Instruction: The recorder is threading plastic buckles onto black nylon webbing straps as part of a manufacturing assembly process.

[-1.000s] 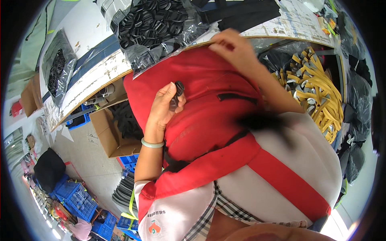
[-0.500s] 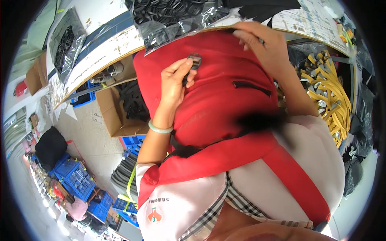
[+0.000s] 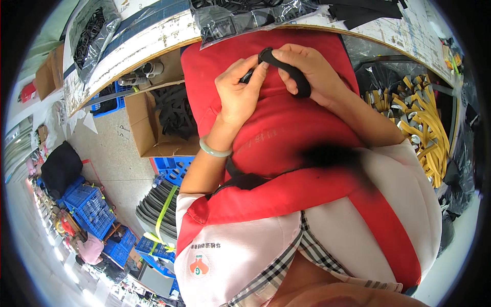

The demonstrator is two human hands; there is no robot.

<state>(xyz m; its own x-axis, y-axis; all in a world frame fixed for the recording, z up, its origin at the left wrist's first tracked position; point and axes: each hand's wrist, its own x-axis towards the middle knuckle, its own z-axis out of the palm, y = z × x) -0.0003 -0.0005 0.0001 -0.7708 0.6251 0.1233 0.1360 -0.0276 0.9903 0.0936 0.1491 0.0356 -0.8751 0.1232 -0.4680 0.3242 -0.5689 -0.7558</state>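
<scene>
Over the red apron (image 3: 286, 123) on my lap, my two hands meet close to the table's front edge. Thumb and fingers of my left hand (image 3: 236, 94) pinch a small black buckle (image 3: 264, 53), mostly covered by the fingertips. Another dark piece (image 3: 247, 77) shows in the left palm; its kind is hidden. My right hand (image 3: 319, 74) is closed on a short black webbing strap (image 3: 292, 70), which curves down below the fingers. The strap's upper end is against the buckle; whether it passes through the slot I cannot tell.
On the worn white table (image 3: 174, 40) lie a clear bag of black buckles (image 3: 240, 23), another bag (image 3: 94, 38) at left and black straps (image 3: 365, 13). Below stand a cardboard box (image 3: 143, 125) of black pieces and a pile of yellow strips (image 3: 422, 133). Blue crates (image 3: 92, 207) stand further left.
My right hand has come from the table edge to my left hand, now with a black strap in it. My left hand has moved slightly up and right, keeping the buckle.
</scene>
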